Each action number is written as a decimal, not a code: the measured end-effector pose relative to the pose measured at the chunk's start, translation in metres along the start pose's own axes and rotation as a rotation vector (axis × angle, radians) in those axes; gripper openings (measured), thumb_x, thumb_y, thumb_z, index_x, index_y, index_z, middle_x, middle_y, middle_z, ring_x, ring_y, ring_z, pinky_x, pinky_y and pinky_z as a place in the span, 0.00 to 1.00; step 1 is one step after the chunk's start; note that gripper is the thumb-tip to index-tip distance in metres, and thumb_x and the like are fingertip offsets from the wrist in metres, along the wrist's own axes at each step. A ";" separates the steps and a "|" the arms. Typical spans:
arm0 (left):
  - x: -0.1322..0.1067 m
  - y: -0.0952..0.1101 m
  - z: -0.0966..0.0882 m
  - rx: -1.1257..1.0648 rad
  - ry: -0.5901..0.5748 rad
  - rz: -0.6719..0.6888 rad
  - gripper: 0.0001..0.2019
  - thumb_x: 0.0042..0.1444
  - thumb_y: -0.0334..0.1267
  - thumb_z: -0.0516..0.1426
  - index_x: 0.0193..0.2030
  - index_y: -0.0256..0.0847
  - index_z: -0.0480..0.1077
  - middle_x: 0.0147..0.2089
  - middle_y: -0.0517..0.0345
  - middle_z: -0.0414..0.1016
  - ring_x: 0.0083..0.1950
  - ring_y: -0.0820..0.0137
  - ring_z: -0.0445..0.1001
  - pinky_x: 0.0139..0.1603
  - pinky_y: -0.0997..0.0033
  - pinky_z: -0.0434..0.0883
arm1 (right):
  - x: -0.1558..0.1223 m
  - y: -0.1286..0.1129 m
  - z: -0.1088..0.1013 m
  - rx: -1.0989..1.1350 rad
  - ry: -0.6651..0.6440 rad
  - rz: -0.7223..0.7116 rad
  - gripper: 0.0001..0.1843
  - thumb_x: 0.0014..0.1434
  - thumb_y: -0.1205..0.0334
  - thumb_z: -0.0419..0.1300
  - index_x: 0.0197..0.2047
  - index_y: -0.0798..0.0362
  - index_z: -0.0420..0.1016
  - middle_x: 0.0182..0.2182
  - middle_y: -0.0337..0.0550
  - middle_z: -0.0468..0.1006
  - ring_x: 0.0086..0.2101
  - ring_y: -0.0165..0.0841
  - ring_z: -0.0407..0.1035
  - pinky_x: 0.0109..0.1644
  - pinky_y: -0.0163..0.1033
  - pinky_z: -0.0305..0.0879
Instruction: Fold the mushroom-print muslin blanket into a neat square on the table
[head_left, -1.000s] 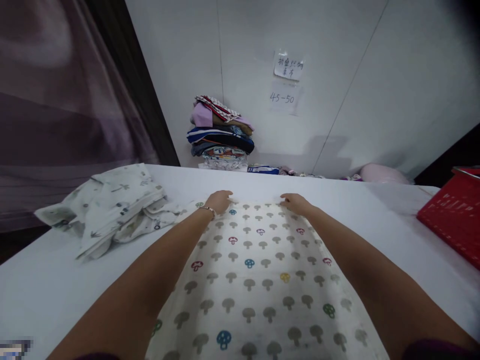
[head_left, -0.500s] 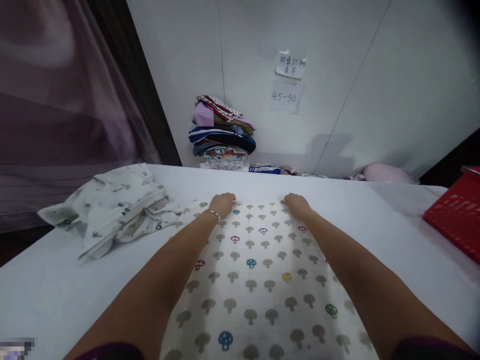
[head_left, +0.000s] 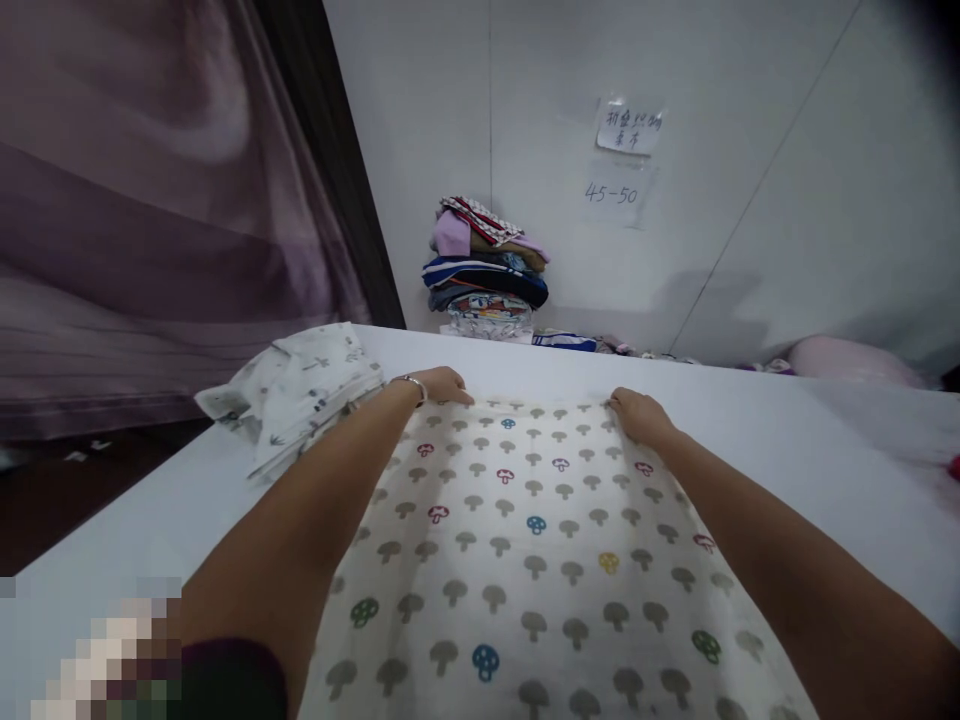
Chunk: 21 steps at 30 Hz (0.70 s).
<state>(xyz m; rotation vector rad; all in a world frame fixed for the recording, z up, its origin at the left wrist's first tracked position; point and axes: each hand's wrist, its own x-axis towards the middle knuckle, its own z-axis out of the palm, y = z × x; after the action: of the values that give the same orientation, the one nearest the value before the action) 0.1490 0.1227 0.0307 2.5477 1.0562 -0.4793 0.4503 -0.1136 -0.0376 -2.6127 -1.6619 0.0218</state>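
- My left hand [head_left: 439, 384] rests on the far left corner of the mushroom-print cloth [head_left: 525, 540]. The fingers lie on the fabric edge, curled slightly; I cannot tell whether they pinch it or only press it flat.
- My right hand [head_left: 637, 415] rests on the far right corner of the same cloth, fingers bent over the edge; again, pinch or press cannot be told apart from this view.
- The mushroom-print cloth lies spread on the white table [head_left: 787, 450], reaching from my body out to both hands, with its far edge straight between them.
- Change since a second ago: both hands have moved apart along the far edge. They sat close together near the middle; they are now at the outer corners. The left hand has come up just beside the crumpled pile.
- Judgement: the outward sweep has taken the slack from the far edge, so the cloth now lies flat and square.
- A silver bracelet [head_left: 411, 381] sits on my left wrist.
- A crumpled white printed cloth [head_left: 307, 385] lies on the table, just left of my left hand.
- A stack of folded fabrics [head_left: 487, 270] stands against the wall beyond the table.
- Two paper notes [head_left: 626, 130] are stuck on the wall above.
- The red basket seen earlier at right is now out of frame, apart from a red sliver at the edge.
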 end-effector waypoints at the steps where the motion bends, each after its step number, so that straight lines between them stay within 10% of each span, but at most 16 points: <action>1: -0.003 -0.003 -0.005 0.031 -0.007 -0.017 0.21 0.46 0.52 0.55 0.41 0.41 0.74 0.41 0.57 0.77 0.41 0.68 0.72 0.40 0.75 0.66 | -0.001 -0.001 -0.002 0.004 0.006 0.004 0.15 0.65 0.60 0.43 0.44 0.55 0.67 0.44 0.52 0.74 0.40 0.38 0.69 0.40 0.38 0.56; 5: -0.003 -0.007 -0.009 0.136 0.042 -0.100 0.19 0.44 0.44 0.58 0.43 0.40 0.74 0.46 0.53 0.76 0.45 0.65 0.72 0.44 0.73 0.67 | -0.002 -0.001 -0.006 -0.031 0.023 0.003 0.15 0.65 0.59 0.42 0.44 0.55 0.67 0.43 0.50 0.74 0.40 0.38 0.69 0.39 0.38 0.56; 15: 0.022 -0.016 0.045 0.124 0.278 -0.244 0.20 0.49 0.40 0.52 0.50 0.41 0.70 0.52 0.48 0.72 0.50 0.61 0.71 0.47 0.66 0.68 | 0.010 -0.011 0.011 -0.132 -0.074 0.062 0.16 0.66 0.59 0.42 0.45 0.55 0.68 0.45 0.51 0.73 0.43 0.38 0.67 0.41 0.40 0.56; 21: 0.007 0.023 0.066 0.218 0.520 0.040 0.23 0.52 0.32 0.48 0.56 0.42 0.64 0.61 0.52 0.63 0.64 0.62 0.54 0.65 0.53 0.47 | 0.009 -0.008 0.007 -0.134 -0.043 0.113 0.21 0.65 0.52 0.43 0.43 0.54 0.72 0.44 0.51 0.73 0.44 0.39 0.66 0.44 0.41 0.56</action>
<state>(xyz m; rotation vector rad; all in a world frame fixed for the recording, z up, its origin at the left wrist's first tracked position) 0.1583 0.0833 -0.0261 2.9700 1.1647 0.1007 0.4460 -0.1020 -0.0438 -2.8219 -1.5787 -0.0313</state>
